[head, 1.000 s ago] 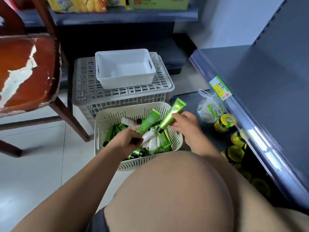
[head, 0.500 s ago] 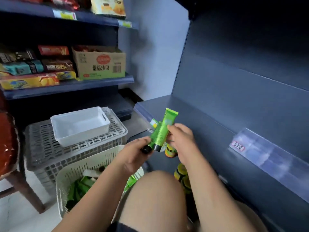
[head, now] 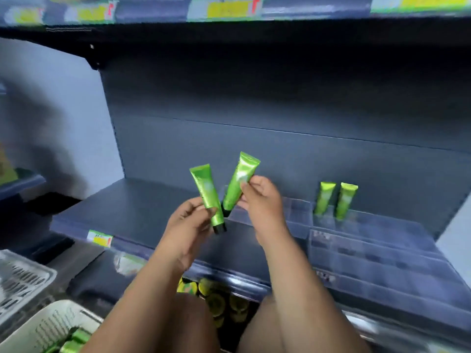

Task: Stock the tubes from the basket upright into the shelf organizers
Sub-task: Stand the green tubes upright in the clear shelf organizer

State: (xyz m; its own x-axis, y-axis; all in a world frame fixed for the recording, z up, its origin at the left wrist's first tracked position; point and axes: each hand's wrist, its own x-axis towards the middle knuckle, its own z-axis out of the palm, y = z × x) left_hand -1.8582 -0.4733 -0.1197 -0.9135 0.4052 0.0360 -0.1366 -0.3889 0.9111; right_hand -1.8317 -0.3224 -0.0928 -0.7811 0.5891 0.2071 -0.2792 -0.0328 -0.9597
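Note:
My left hand [head: 190, 225] pinches a green tube [head: 207, 196] with a black cap pointing down. A second green tube [head: 238, 186], cap down and tilted right, is pinched by my right hand [head: 260, 197]. Both are held in front of the dark blue shelf [head: 132, 207]. To the right on that shelf lie clear plastic organizers [head: 377, 240] with several compartments. Two green tubes [head: 335, 200] stand upright in the back row. The cream basket [head: 48, 327] with more green tubes shows at the bottom left.
A grey perforated crate [head: 20, 289] sits at the left edge. Yellow-lidded jars [head: 216, 299] fill the shelf below, between my knees. The upper shelf edge carries yellow price labels [head: 226, 7]. A small price label [head: 99, 238] marks the shelf's front lip.
My view swung from the basket up to the shelf. Both hands lifted the two tubes out of the basket and moved them apart in front of the shelf.

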